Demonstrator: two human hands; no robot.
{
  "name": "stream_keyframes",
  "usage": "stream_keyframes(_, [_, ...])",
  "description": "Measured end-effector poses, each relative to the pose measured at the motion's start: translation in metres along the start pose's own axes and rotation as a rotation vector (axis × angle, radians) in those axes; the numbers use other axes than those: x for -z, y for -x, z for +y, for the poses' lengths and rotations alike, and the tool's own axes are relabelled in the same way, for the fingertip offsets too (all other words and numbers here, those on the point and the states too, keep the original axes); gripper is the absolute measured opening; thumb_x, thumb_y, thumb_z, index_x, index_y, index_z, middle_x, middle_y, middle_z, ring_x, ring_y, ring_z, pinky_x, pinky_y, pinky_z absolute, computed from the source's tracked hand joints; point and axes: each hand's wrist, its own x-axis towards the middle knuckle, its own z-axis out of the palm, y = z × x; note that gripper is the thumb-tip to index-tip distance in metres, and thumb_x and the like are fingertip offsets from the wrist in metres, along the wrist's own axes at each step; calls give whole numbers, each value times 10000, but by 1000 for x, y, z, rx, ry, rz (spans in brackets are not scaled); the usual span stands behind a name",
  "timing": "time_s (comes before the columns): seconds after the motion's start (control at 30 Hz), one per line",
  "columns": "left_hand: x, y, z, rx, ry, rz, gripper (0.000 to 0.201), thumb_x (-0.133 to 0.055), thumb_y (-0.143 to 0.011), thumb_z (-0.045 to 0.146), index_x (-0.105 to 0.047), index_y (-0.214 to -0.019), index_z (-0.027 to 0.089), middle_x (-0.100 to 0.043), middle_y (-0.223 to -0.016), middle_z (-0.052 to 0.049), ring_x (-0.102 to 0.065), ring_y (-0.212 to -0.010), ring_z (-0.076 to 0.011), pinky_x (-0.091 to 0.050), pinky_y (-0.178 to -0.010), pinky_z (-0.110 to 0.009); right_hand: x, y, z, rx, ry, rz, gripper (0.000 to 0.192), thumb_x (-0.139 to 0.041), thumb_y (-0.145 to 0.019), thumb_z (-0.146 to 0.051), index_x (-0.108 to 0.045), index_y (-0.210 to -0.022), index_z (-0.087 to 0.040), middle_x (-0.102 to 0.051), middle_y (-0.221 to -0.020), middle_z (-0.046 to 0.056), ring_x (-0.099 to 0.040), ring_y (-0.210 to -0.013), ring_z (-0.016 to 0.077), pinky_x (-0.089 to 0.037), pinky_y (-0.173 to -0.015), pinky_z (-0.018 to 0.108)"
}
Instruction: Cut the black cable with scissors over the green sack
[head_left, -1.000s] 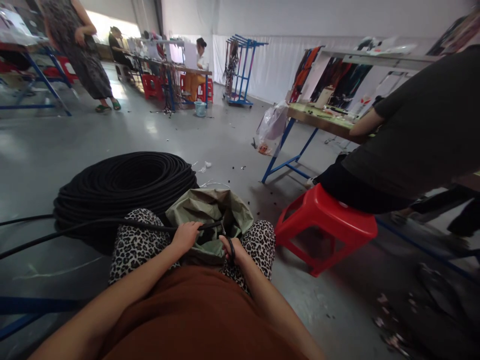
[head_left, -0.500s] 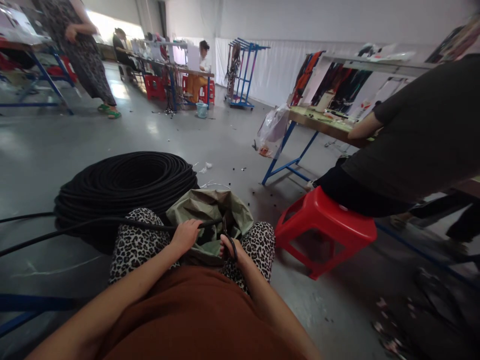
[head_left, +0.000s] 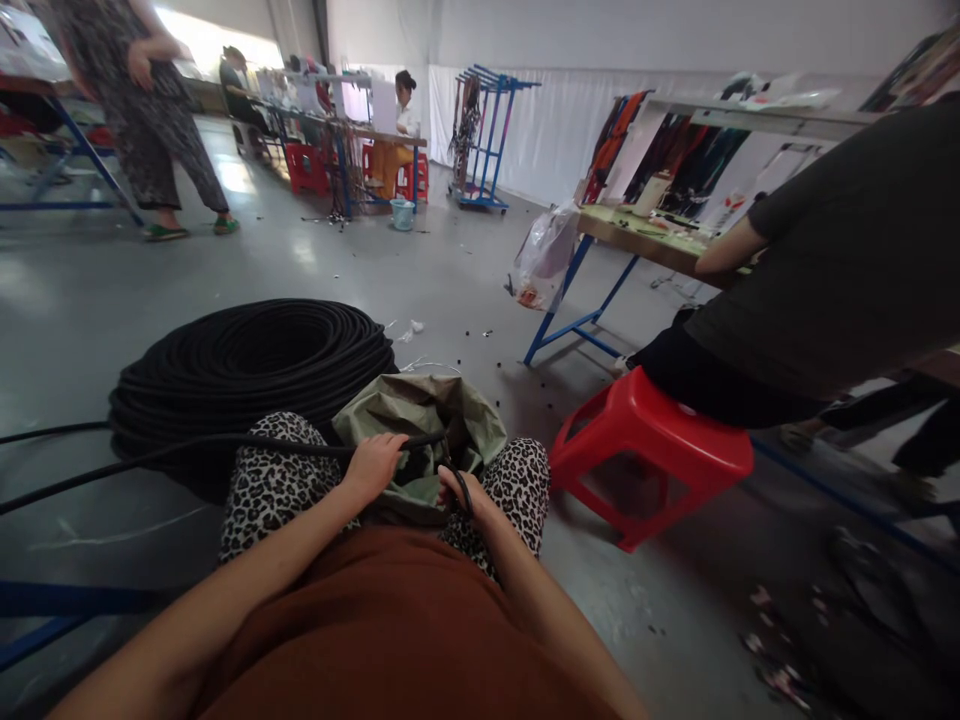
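Black rubbery cable (head_left: 225, 447) runs from the big black coil (head_left: 251, 375) on the grey floor (head_left: 450, 280) across the lap. It looks bendy, smooth and light, best gripped near its end. Left hand (head_left: 373, 466) is closed on it; right hand (head_left: 457, 492) seems to grip black-handled scissors (head_left: 459, 484) over the green cloth bag (head_left: 424, 430).

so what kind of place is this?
Likely a factory floor for cable or hose work: a big coil of black hose on the concrete floor, blue-framed worktables with red plastic stools, and the left hand gripping a hose end.
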Motion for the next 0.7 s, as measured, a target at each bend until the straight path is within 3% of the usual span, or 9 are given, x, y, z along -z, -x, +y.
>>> stream_keyframes(0.7, [-2, 3, 0, -52, -71, -46, 418, -511, -1003, 118, -714, -1352, 223, -767, -1213, -118, -680, -1121, -254, -482, -982, -389, -3, -5, -3, -69, 66, 39, 411, -678, -1032, -510, -656, -832, -151, -654, -647, 8, -619, -580, 137, -446, -588, 229])
